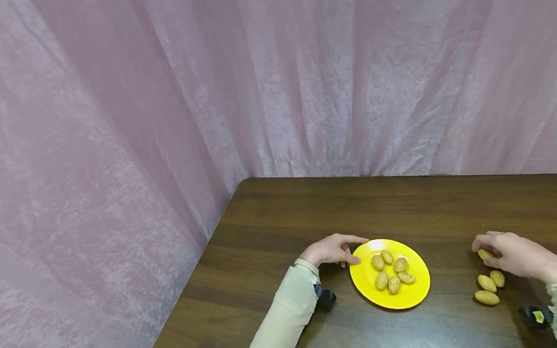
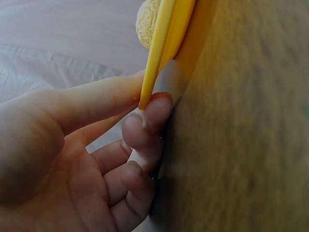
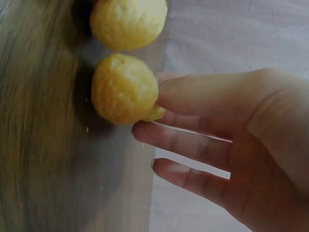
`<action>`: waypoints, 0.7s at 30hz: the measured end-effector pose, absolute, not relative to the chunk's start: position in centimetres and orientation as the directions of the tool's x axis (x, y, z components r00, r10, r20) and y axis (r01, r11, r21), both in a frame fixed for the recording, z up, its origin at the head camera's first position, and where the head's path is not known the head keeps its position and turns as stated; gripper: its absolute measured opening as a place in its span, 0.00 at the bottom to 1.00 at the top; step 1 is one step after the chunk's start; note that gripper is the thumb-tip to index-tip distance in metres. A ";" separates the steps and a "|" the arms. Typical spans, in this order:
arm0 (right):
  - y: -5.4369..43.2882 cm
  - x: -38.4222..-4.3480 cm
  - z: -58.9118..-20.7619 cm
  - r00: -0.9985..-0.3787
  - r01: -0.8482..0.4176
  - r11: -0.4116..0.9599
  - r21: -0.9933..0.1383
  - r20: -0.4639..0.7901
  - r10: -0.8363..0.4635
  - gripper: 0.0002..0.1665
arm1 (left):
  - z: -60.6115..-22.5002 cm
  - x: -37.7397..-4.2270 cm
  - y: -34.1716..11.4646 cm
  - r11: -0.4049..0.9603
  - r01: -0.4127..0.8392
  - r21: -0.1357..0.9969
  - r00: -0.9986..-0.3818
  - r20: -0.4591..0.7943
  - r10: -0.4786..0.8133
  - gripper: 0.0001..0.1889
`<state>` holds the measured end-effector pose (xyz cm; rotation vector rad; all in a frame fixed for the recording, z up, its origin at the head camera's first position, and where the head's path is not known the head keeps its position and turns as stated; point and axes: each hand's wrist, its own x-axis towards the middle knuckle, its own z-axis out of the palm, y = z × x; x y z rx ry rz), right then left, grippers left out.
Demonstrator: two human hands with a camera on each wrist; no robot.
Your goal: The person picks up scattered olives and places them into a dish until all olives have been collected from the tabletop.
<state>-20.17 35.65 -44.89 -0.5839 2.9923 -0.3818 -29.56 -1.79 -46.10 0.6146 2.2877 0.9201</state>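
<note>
A yellow plate [image 1: 415,293] lies on the wooden table, bearing several oval tan nuts [image 1: 394,285] with wrinkled shells. At its left rim is my left hand [image 1: 332,249]. The left wrist view shows the thumb on the plate's upper side and fingertips [image 2: 159,108] under the edge, pinching it. Off to the right, my right hand [image 1: 519,255] pinches an oval nut [image 1: 485,254] between thumb and fingers. In the right wrist view that nut is mostly hidden behind a nearer nut [image 3: 124,89].
Just in front of the right hand, 3 loose nuts [image 1: 487,298] lie close together on the table [image 1: 273,224]. A pink curtain [image 1: 310,83] hangs along the table's back and left edges. Each wrist wears a small black camera [image 1: 326,299].
</note>
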 end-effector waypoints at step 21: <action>28.8 -19.4 -43.3 -0.909 -0.416 0.889 -0.190 0.073 -0.410 0.10 | -45.8 -29.7 -1.9 0.646 0.211 0.733 -0.708 -0.341 0.618 0.28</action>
